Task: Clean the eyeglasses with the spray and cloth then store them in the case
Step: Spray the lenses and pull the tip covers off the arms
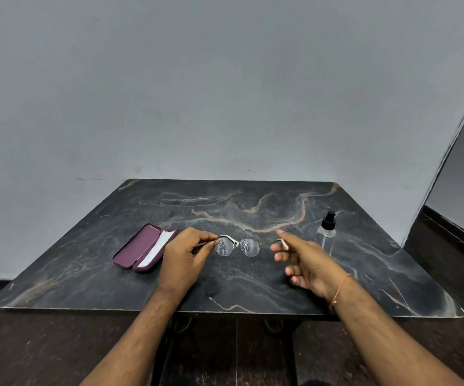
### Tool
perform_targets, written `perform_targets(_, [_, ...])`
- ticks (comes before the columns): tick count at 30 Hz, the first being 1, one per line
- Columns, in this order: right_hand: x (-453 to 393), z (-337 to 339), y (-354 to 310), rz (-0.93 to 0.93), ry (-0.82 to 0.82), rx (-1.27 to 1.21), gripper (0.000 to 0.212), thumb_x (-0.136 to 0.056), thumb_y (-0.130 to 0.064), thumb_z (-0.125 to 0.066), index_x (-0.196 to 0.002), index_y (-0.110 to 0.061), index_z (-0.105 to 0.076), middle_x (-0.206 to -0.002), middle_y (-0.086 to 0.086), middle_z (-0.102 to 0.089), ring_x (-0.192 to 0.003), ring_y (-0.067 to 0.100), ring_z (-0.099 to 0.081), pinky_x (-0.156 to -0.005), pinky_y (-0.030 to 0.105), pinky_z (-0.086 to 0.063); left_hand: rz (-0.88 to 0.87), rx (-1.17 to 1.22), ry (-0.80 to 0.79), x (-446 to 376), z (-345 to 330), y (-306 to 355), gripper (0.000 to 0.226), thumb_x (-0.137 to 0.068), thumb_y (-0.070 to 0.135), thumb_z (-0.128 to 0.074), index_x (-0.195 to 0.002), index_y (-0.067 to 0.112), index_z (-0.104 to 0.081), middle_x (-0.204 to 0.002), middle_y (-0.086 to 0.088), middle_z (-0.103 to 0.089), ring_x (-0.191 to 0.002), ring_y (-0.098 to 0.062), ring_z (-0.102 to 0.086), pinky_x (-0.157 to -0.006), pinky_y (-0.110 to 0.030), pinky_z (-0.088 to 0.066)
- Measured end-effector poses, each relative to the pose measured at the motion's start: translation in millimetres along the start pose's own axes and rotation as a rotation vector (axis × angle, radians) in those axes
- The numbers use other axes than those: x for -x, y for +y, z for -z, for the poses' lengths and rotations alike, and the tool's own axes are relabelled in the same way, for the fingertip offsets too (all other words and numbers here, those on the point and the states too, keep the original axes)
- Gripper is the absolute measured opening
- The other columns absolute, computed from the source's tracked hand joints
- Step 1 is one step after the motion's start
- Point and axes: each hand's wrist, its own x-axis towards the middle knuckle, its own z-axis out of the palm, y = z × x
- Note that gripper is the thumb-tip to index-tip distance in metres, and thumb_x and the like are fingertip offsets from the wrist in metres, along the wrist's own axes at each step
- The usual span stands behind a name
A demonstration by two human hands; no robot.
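Observation:
Thin-framed eyeglasses (249, 247) with white temples are held just above the dark marble table (225, 285), and their lenses are speckled with droplets. My left hand (183, 256) pinches the frame at its left hinge. My right hand (306, 263) hovers to the right with its fingers spread and relaxed. The white tip of the right temple lies beside its index finger. A clear spray bottle (327, 232) with a black pump stands upright just behind my right hand. An open purple case (139, 245) lies to the left, with a white cloth (157, 249) in it.
The table stands against a plain grey wall, its front edge near my forearms. Dark floor shows below and to the right of it. A metal table base is visible under the front edge.

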Motion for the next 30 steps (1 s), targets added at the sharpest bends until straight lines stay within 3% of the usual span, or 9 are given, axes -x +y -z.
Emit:
perform_targets(3, [-0.9,-2.4,6.3,0.053,0.000,-0.013,0.034,-0.094,-0.041,-0.076,-0.103,-0.008,-0.082,-0.076,0.002,-0.073,-0.046,0.012,-0.056,-0.042,0.022,-0.045,-0.001,-0.014,-0.011,0.0,0.2,-1.4,0.014,-0.087,0.007,-0.086,-0.097,0.016,-0.082,-0.093,0.012,-0.075,-0.091,-0.001,-0.071,-0.085,-0.011,-0.052])
perform_targets(7, [-0.9,-3.2,18.7,0.143,0.033,0.025,0.024,-0.097,-0.026,-0.075,-0.095,-0.003,-0.079,-0.074,0.010,-0.070,-0.048,0.015,-0.055,-0.044,0.025,-0.047,0.015,-0.011,-0.054,0.4,-1.8,-2.9,0.018,-0.086,0.005,-0.087,-0.094,0.019,-0.081,-0.095,0.015,-0.074,-0.093,-0.005,-0.073,-0.085,-0.015,-0.056])
perform_targets(12, [-5.8,-0.5,28.2,0.197,0.097,0.017,0.023,-0.098,-0.018,-0.074,-0.094,0.004,-0.077,-0.069,0.012,-0.068,-0.048,0.015,-0.057,-0.046,0.027,-0.053,0.064,-0.035,-0.122,1.7,-6.0,-7.4,0.019,-0.087,0.009,-0.086,-0.092,0.026,-0.080,-0.097,0.019,-0.071,-0.094,-0.007,-0.073,-0.083,-0.022,-0.060])
perform_targets(17, [-5.2,0.2,31.4,0.204,0.103,0.000,0.025,-0.099,-0.014,-0.074,-0.094,0.011,-0.075,-0.068,0.014,-0.070,-0.052,0.019,-0.062,-0.052,0.030,-0.060,0.098,-0.128,-0.161,2.2,-7.9,-10.0,0.017,-0.088,0.015,-0.086,-0.095,0.030,-0.081,-0.096,0.021,-0.072,-0.094,0.002,-0.069,-0.086,-0.010,-0.052])
perform_targets(19, [-5.5,-0.5,32.8,0.216,0.119,0.009,0.027,-0.099,-0.014,-0.074,-0.094,0.012,-0.075,-0.068,0.014,-0.072,-0.053,0.019,-0.063,-0.053,0.030,-0.061,0.109,-0.166,-0.184,2.2,-8.9,-11.8,0.016,-0.088,0.018,-0.086,-0.096,0.031,-0.081,-0.095,0.020,-0.073,-0.092,0.002,-0.069,-0.086,-0.012,-0.052])
perform_targets(23, [-3.6,-3.7,35.3,0.254,0.169,0.068,0.023,-0.097,-0.014,-0.076,-0.085,0.006,-0.078,-0.071,0.017,-0.076,-0.057,0.020,-0.067,-0.057,0.032,-0.063,0.134,-0.195,-0.209,1.9,-9.2,-14.0,0.015,-0.088,0.021,-0.085,-0.097,0.032,-0.080,-0.093,0.017,-0.074,-0.090,0.000,-0.069,-0.087,-0.027,-0.058])
perform_targets(27, [-2.5,-9.2,39.9,0.299,0.243,0.164,0.015,-0.094,-0.015,-0.079,-0.082,-0.007,-0.082,-0.071,0.011,-0.079,-0.058,0.018,-0.072,-0.068,0.038,-0.067,0.137,-0.219,-0.232,0.6,-9.2,-12.3,0.015,-0.089,0.022,-0.084,-0.100,0.032,-0.080,-0.092,0.017,-0.073,-0.089,-0.001,-0.068,-0.087,-0.028,-0.058])
perform_targets(30, [-0.9,-9.5,41.5,0.338,0.278,0.218,0.012,-0.094,-0.016,-0.079,-0.082,-0.014,-0.083,-0.069,0.006,-0.079,-0.057,0.016,-0.073,-0.067,0.033,-0.066,0.119,-0.276,-0.257,1.1,-9.3,-10.8,0.017,-0.091,0.028,-0.080,-0.107,0.035,-0.080,-0.095,0.019,-0.073,-0.092,-0.001,-0.065,-0.088,-0.029,-0.057])
